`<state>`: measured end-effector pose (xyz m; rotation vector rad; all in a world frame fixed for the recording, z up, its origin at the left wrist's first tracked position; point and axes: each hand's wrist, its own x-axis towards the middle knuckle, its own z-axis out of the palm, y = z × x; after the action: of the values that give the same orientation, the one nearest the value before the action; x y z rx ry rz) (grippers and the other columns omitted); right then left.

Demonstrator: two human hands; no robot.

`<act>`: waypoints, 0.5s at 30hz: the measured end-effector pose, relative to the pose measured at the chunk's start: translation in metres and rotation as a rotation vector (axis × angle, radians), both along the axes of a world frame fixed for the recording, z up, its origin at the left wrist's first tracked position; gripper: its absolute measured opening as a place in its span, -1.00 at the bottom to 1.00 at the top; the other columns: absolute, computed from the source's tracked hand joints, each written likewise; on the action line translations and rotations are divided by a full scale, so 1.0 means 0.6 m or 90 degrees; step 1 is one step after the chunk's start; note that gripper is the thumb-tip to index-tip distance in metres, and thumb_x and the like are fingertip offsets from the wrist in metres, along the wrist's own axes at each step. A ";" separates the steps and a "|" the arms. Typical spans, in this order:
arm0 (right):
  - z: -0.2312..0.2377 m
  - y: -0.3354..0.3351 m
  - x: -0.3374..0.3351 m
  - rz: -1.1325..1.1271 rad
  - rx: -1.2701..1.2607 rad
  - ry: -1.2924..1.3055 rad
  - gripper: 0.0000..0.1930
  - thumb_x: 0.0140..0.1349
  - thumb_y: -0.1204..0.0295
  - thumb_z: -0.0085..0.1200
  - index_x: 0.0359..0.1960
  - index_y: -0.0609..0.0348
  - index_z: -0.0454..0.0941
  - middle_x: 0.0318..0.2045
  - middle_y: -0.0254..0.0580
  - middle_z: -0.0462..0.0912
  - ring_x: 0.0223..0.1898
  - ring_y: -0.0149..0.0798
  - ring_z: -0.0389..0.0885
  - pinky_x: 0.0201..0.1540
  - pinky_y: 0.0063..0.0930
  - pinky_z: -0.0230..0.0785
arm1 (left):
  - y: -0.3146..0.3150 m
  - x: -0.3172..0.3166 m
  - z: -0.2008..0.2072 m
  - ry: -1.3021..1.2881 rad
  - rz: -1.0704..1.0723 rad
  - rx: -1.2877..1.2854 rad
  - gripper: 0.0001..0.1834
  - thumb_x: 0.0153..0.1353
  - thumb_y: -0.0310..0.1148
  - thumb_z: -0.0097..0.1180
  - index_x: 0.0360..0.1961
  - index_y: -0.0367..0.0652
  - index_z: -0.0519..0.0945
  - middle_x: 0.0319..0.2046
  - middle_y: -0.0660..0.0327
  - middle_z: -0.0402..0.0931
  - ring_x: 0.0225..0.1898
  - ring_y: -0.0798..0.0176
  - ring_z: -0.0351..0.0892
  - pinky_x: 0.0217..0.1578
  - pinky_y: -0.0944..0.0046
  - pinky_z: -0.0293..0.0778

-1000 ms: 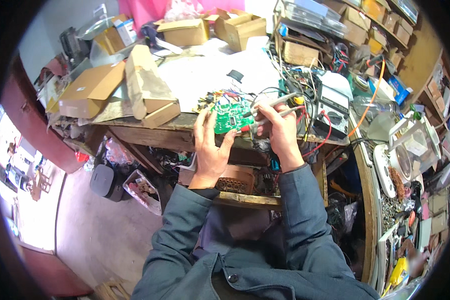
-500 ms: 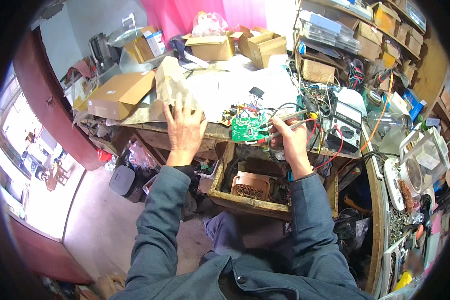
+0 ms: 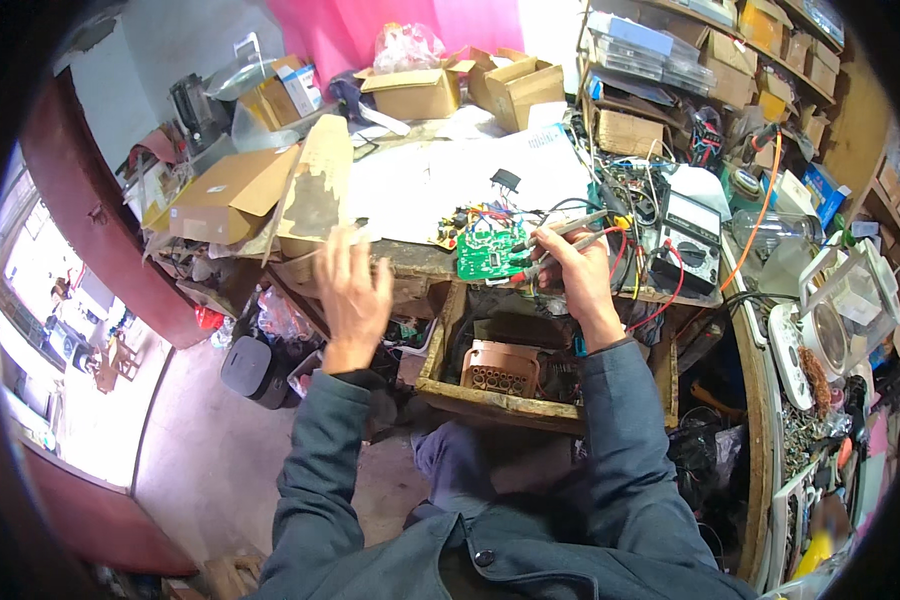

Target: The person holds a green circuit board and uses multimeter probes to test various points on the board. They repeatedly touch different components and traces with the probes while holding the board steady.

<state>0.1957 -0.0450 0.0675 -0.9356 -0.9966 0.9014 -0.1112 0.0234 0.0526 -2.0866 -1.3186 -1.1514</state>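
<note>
My right hand (image 3: 578,278) is closed around a pair of multimeter probes (image 3: 580,223), holding both together like chopsticks. Their tips reach the right edge of a green circuit board (image 3: 478,262); contact with a single joint is too small to tell. The board lies at the front edge of the bench, with coloured wires and small parts behind it. From the probes, red and black leads run to an analog multimeter (image 3: 688,240) on the right. My left hand (image 3: 352,300) hovers in front of the bench edge, slightly blurred, fingers spread and holding nothing. Beyond it stands a worn brown cardboard piece (image 3: 317,185).
Below the bench an open wooden drawer (image 3: 500,402) holds a copper-coloured part with round holes. Cardboard boxes (image 3: 410,95) line the back. White paper sheets (image 3: 400,185) cover the bench middle. Crowded shelves (image 3: 730,60) and a side bench with loose hardware (image 3: 800,440) stand right.
My left hand has drawn back toward me and a little left, away from the cardboard piece. My right hand keeps the probes at the board, almost unmoved. The view has shifted slightly.
</note>
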 end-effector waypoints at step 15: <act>0.012 -0.004 0.014 0.090 -0.026 0.085 -0.74 0.42 0.33 0.28 -0.08 0.32 0.69 -0.39 -0.14 0.76 -0.63 -0.42 0.61 -0.62 -0.57 0.48 | -0.035 0.148 -0.028 -0.858 -0.578 -0.697 -0.60 0.49 -0.41 0.18 0.23 -0.42 0.48 -0.21 0.05 0.73 -0.39 0.23 0.78 -0.38 0.29 0.74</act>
<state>0.2043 -0.0474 0.0749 -0.8344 -0.9414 1.0926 -0.0224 0.0024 0.0359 -2.8123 -1.7485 -3.1748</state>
